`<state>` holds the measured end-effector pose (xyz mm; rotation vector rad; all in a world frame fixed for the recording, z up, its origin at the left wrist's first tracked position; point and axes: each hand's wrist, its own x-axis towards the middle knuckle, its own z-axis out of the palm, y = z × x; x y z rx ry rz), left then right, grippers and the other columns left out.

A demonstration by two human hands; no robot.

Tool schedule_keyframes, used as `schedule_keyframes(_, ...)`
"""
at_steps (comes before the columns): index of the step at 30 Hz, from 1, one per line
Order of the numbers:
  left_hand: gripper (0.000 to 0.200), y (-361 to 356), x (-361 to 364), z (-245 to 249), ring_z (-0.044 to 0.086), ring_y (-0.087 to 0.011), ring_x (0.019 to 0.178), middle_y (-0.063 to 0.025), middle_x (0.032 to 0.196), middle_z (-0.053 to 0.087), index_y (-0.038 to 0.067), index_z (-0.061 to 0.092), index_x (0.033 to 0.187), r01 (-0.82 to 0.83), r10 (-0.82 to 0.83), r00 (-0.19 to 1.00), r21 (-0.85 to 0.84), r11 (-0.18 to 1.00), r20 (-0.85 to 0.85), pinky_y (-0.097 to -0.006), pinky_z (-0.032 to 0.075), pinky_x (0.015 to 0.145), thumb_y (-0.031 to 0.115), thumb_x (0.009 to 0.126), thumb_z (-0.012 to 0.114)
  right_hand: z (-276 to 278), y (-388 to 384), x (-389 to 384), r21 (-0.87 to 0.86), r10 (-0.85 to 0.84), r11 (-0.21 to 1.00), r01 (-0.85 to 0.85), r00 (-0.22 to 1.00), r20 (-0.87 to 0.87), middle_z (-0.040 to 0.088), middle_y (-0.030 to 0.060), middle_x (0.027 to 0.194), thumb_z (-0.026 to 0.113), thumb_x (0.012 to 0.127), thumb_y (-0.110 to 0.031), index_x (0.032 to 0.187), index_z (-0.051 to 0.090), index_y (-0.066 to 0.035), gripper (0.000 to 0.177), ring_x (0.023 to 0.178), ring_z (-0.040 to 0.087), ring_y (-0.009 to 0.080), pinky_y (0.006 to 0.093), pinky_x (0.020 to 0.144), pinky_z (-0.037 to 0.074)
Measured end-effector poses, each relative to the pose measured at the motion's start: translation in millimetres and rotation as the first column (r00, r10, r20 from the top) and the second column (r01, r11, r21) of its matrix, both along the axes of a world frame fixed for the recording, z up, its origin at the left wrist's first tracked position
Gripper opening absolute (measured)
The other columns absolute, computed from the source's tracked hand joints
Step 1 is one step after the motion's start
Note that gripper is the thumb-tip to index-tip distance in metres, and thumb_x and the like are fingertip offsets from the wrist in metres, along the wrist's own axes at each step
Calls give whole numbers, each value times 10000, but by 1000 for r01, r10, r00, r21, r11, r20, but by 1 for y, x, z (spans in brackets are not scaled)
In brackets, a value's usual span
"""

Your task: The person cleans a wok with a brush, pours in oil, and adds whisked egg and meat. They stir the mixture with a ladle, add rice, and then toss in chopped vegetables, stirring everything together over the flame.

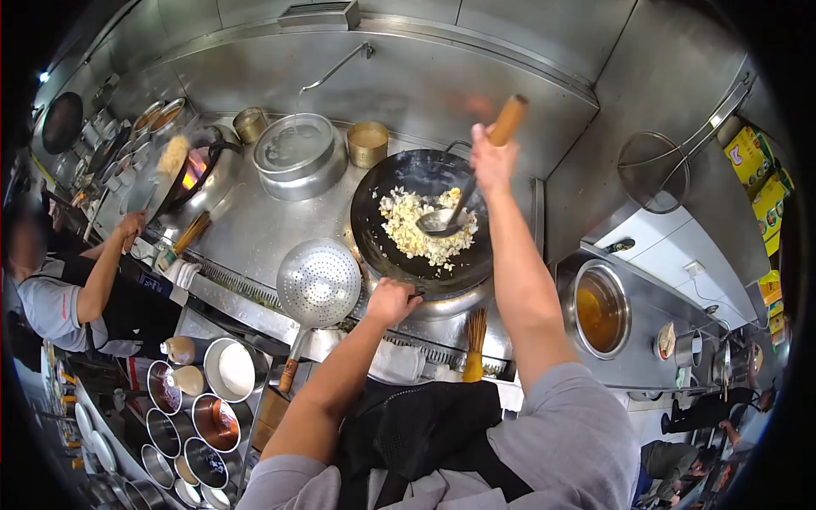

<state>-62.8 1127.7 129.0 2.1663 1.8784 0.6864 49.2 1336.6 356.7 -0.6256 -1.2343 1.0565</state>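
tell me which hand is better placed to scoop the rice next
Right, probably. The right hand holds the ladle, whose bowl sits in the rice. The left hand is busy gripping the wok at its near rim.

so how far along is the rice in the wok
Done: the rice is in the wok, loose, pale and mixed with yellowish bits. In hand: the left hand grips the wok's near edge, and the right hand holds the ladle, its bowl in the rice. Left: all of it sits in the wok, none dished out, so probably more tossing, then serving.
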Motion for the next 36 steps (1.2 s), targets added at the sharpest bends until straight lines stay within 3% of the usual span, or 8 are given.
schedule_keyframes(5,252,0,1,2,636,-294,769,-112,752,669,78,670,780,-5,4,999,12,1000,35,-413,442,812,330,786,683,-48,19,23,148,-109,979,138,976,-190,466,-9,565,675,866,-124,779,476,-93,219,449,457,80,240,402,372)
schedule_keyframes(7,249,1,1,6,635,-293,766,-110,744,666,78,669,775,3,-5,999,51,999,38,-412,443,810,326,783,685,-51,22,21,-5,54,999,-54,998,43,465,-9,564,662,872,-121,788,467,-88,215,441,447,82,242,396,367)
schedule_keyframes(15,254,-3,-3,11,636,-283,821,-118,796,674,92,663,778,2,1,999,-74,997,35,-402,421,853,337,832,626,-51,-11,26,55,-111,993,109,992,51,481,-19,572,653,876,-116,814,483,-75,185,438,444,72,245,399,359)
schedule_keyframes(20,240,-4,-7,7,632,-286,788,-111,754,664,84,657,780,-3,2,999,11,1000,43,-407,438,805,323,798,660,9,-68,7,165,86,980,-108,988,131,440,-26,587,659,866,-122,757,461,-86,229,447,407,78,239,430,336)
schedule_keyframes(24,265,-2,-5,12,637,-274,833,-103,789,671,98,658,802,10,-13,999,-69,998,-37,-393,426,855,355,840,603,-107,-17,-6,202,-13,976,-83,901,434,482,8,613,671,847,-192,643,475,-48,317,612,452,122,313,574,382)
schedule_keyframes(27,249,-9,-3,6,632,-277,812,-99,750,660,97,647,817,-6,6,1000,-33,999,-4,-406,424,839,346,820,631,-19,-51,-34,170,33,979,-109,916,401,462,8,564,655,855,-175,647,487,-34,303,543,426,129,317,524,366)
schedule_keyframes(31,261,-6,-4,8,627,-274,854,-91,811,665,95,645,822,-4,3,1000,-46,999,-13,-402,421,862,353,836,612,-46,-36,-33,153,181,967,-204,972,153,486,-10,554,663,855,-177,667,510,-30,284,527,445,114,296,517,380)
schedule_keyframes(36,237,-6,-7,5,623,-275,856,-96,790,657,98,640,808,1,-2,1000,28,1000,21,-398,421,854,334,820,634,-31,-62,-43,208,-3,973,-100,894,447,425,-32,571,618,900,-102,700,411,-114,288,465,406,75,233,440,333)
